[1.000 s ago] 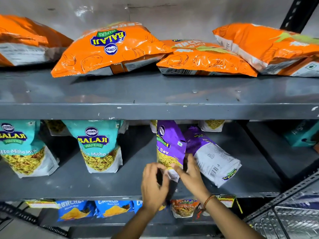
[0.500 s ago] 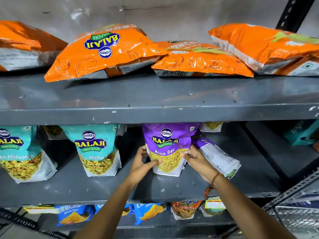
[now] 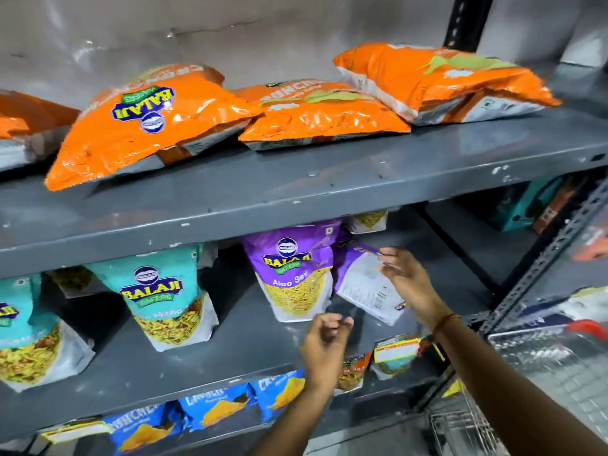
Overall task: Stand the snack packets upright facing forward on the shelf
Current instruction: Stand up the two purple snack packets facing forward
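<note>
Nearest the camera, the left hand (image 3: 324,345) hovers in front of the middle shelf (image 3: 230,350), fingers loosely curled together and holding nothing, just below the base of the purple Aloo Sev packet (image 3: 294,271). That packet stands upright on the middle shelf with its printed front facing forward. The right hand (image 3: 406,278) is raised beside it, fingers spread and touching the upper edge of a second purple packet (image 3: 363,284); a firm grip cannot be confirmed owing to motion blur. This second packet leans tilted with its white printed back outward, resting against the right side of the upright one. Further left on the same shelf, two teal Balaji packets (image 3: 164,301) stand upright facing forward, well apart from the purple pair. Below, blue packets (image 3: 214,409) line the lower shelf. Above and farthest, orange Balaji packets (image 3: 148,123) lie flat on the top shelf (image 3: 296,189) against the wall.
</note>
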### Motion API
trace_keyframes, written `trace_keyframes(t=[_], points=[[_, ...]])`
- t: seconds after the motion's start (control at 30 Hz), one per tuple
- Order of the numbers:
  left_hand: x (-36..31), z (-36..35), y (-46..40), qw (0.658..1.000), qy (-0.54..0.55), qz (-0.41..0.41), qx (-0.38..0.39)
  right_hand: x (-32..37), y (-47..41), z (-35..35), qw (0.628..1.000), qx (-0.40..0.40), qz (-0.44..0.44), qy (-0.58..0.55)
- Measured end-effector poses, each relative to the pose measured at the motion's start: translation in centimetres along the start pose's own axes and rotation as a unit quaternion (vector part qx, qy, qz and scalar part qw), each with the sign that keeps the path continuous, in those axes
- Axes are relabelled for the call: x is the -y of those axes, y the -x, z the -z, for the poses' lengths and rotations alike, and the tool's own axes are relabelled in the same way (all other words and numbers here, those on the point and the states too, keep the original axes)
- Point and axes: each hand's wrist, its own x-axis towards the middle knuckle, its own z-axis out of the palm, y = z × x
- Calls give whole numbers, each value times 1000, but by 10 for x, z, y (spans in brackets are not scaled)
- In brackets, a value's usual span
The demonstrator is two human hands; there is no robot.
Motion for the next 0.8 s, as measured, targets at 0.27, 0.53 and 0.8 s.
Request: trace_keyframes(t=[0.27, 0.53, 0.8], points=[[-3, -69, -23, 965, 126, 230, 15, -50, -58, 65, 996, -36, -72, 42], [30, -98, -83, 950, 111, 253, -145, -80, -125, 55, 965, 189, -139, 119], [15, -110, -75, 932, 103, 242, -250, -81, -131, 52, 970, 165, -78, 161]])
